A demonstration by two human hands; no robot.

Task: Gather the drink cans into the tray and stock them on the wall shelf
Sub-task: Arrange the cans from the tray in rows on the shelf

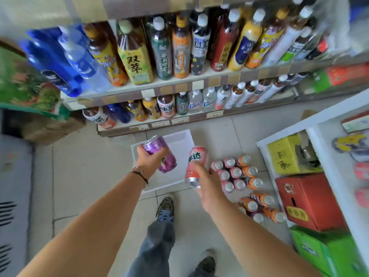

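Observation:
A white tray [180,139] lies on the tiled floor in front of the wall shelf [199,75]. My left hand [148,159] grips a purple can [161,154] tilted above the tray. My right hand [205,179] grips a pink can [196,165] over the tray's right edge. Several pink and orange cans [236,172] stand grouped on the floor to the right of the tray, and a few more cans [259,208] lie nearer to me.
The shelf's two visible levels are packed with drink bottles [171,48]. A red carton [309,200] and green cartons [327,254] sit at the right under a white counter [323,136]. A cardboard box [52,126] stands at left. My legs and shoes [165,208] are below.

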